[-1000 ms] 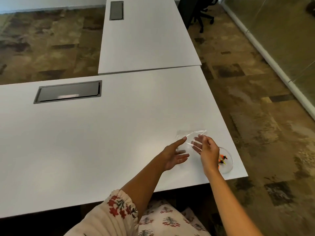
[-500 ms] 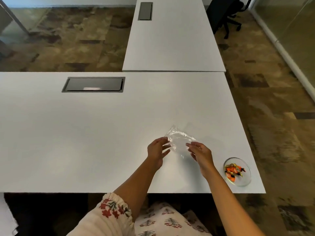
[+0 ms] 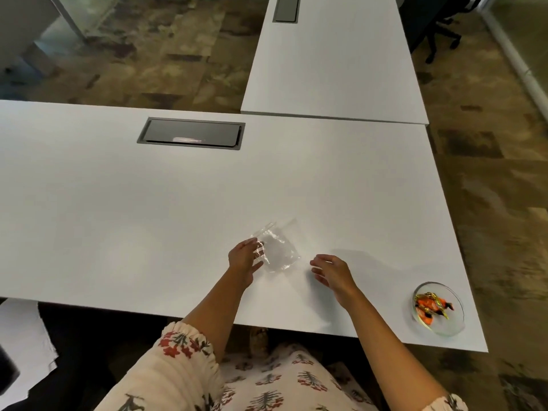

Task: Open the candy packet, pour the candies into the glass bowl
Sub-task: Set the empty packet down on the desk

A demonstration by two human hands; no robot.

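Note:
The clear plastic candy packet (image 3: 277, 247) looks empty and rests on the white table (image 3: 148, 218). My left hand (image 3: 244, 258) pinches its left edge between thumb and fingers. My right hand (image 3: 332, 269) hovers to the right of the packet, fingers spread, holding nothing. The glass bowl (image 3: 438, 308) stands near the table's front right corner, well right of both hands, with orange and gold wrapped candies (image 3: 431, 307) inside.
A grey cable hatch (image 3: 191, 133) is set into the table farther back. A second white table (image 3: 335, 60) joins at the back right, with a black office chair (image 3: 436, 28) beyond it. The table's right edge drops to patterned carpet.
My right hand has let go of the packet and moved away to the right. The packet has come down onto the table, held only by my left hand. The view has shifted.

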